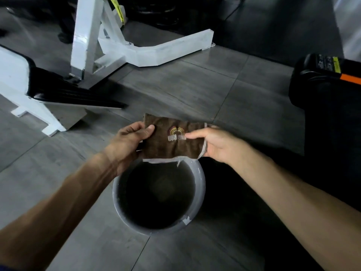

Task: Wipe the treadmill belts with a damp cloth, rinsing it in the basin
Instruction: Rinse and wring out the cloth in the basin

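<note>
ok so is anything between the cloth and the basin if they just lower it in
Nothing visible. Both the left hand and right hand hold the brown cloth spread just above the far rim of the open grey basin.

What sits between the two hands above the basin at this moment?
In the head view, a brown terry cloth with pale edging stretches between the left hand and right hand, both pinching it, above the grey round basin.

Cloth (172,141) covers far rim of basin (201,184); basin interior too dark to tell water level. Fingers of left hand (129,141) and right hand (216,143) hidden behind cloth. Black machine (328,90) cut off at right edge; its label text too small to read. White frame (93,36) cut off at top edge.
</note>
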Available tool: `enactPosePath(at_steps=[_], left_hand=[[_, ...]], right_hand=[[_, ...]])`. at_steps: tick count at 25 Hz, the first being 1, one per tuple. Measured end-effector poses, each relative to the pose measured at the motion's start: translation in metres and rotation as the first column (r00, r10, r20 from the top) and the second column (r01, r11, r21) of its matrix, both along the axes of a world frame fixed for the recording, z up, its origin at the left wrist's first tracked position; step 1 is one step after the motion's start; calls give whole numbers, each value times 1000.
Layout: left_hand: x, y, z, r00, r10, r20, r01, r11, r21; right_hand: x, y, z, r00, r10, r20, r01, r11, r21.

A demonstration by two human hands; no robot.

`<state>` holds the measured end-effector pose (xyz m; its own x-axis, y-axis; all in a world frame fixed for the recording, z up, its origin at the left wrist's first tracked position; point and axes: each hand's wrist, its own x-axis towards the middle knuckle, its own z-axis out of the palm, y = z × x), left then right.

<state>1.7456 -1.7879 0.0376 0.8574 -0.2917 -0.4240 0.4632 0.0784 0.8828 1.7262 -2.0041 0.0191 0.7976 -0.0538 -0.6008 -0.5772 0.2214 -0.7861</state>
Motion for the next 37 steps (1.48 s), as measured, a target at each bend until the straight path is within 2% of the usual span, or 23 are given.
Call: enactPosePath(at_steps=[2, 4, 7, 9, 11, 13, 15, 17, 21, 23, 24, 25, 28, 30, 32, 34, 35, 37], left_hand=[[9, 1, -8, 989, 147, -1, -147, 987, 61], [20, 5, -18, 988, 142, 60, -149, 980, 134], [27, 12, -35, 978, -59, 201, -21, 927, 373], [27, 14, -40, 946, -139, 292, -39, 846, 531], [31, 16, -48, 912, -197, 360, -63, 801, 596], [36, 20, -54, 878, -282, 387, -43, 759, 650], [40, 23, -62, 833, -404, 378, -21, 660, 751], [45, 24, -69, 809, -478, 343, -17, 563, 826], [54, 27, -90, 765, -574, 294, 15, 471, 882], [59, 32, -98, 746, -632, 212, 0, 318, 948], [60, 33, -100, 751, -644, 147, 2, 226, 974], [62, 35, -103, 751, -652, 104, 12, 172, 985], [66, 38, -107, 729, -684, 14, 139, 168, 976], [67, 40, -109, 718, -696, 5, 166, 178, 970], [66, 37, -111, 713, -698, 56, 121, 202, 972], [65, 33, -112, 695, -705, 142, 64, 257, 964], [67, 32, -114, 680, -711, 181, 50, 292, 955], [72, 33, -119, 693, -694, 197, 70, 336, 939]], right_hand=[[4, 9, -15, 970, -243, 21, 244, 969, -27], [7, 20, -27, 955, -289, 73, 297, 942, -158], [9, 35, -30, 968, -198, 156, 242, 905, -349], [11, 39, -31, 967, -119, 224, 205, 887, -415], [16, 40, -37, 959, -24, 281, 155, 877, -454], [20, 40, -47, 966, 33, 256, 89, 887, -453], [24, 42, -60, 980, 91, 174, 14, 851, -526], [28, 46, -71, 979, 175, 108, -55, 727, -684], [32, 46, -75, 920, 388, 46, -148, 455, -878], [33, 43, -80, 844, 531, -77, -171, 129, -977], [33, 42, -82, 809, 569, -147, -179, 0, -984], [34, 40, -85, 789, 582, -195, -205, -49, -978], [38, 33, -84, 759, 616, -212, -292, 30, -956], [43, 31, -86, 752, 625, -208, -301, 44, -953], [45, 33, -86, 758, 617, -211, -303, 47, -952], [44, 33, -89, 773, 612, -170, -311, 132, -941], [42, 31, -91, 783, 611, -119, -304, 209, -930], [41, 24, -97, 805, 593, -8, -246, 322, -914]])
